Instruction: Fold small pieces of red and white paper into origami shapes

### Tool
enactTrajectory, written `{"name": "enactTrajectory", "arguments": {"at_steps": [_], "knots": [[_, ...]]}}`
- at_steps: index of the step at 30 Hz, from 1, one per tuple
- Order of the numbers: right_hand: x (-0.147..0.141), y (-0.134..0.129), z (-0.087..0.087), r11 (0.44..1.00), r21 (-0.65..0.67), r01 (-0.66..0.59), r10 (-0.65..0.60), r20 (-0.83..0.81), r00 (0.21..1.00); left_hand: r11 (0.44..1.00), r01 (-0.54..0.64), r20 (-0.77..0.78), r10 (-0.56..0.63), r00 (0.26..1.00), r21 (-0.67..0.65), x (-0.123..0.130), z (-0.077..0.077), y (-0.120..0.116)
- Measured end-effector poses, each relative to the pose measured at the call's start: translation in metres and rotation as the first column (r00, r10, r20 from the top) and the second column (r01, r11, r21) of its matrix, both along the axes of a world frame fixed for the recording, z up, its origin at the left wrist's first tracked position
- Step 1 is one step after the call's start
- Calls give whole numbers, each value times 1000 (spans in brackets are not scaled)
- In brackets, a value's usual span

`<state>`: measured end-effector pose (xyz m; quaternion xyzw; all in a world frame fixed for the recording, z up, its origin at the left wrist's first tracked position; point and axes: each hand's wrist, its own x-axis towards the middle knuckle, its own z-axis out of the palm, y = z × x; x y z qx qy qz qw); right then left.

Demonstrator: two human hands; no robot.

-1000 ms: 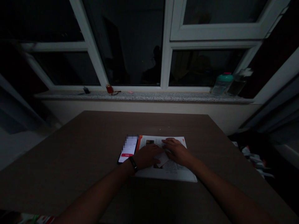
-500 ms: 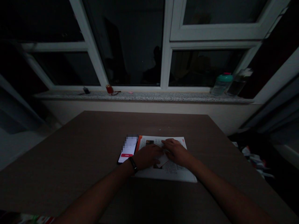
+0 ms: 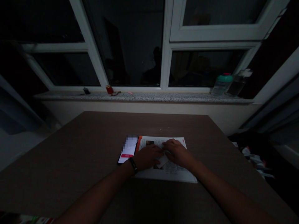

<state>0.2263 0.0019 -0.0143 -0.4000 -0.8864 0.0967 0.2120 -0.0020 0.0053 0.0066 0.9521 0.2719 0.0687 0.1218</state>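
On the dark wooden table lies a printed booklet [image 3: 173, 175] with an orange left edge. Over it rests a small pale piece of paper [image 3: 163, 161], its lower corner pointing toward me and much of it hidden under my fingers. My left hand [image 3: 149, 156], with a black band at the wrist, holds the paper's left side, thumb below and fingers above. From the right, my right hand [image 3: 175, 151] pinches its upper right part, fingers bent over it. The fingertips of both hands nearly meet. Dim light blurs the paper's folds.
A phone [image 3: 127, 152] with a lit screen lies left of the booklet. Behind the table, a stone windowsill [image 3: 144, 97] bears a small red container [image 3: 109, 89], a dark little bottle [image 3: 86, 90], a teal-lidded bottle [image 3: 222, 84] and a clear bottle [image 3: 239, 82].
Both hands stay almost where they were. My right hand's fingers have shifted very slightly on the paper.
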Motion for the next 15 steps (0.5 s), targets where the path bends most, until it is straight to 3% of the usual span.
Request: {"name": "enactTrajectory", "arguments": {"at_steps": [15], "knots": [[-1, 3, -11, 999, -29, 30, -31, -41, 999, 1000, -3, 29, 3, 1000, -9, 0, 0, -1]]}}
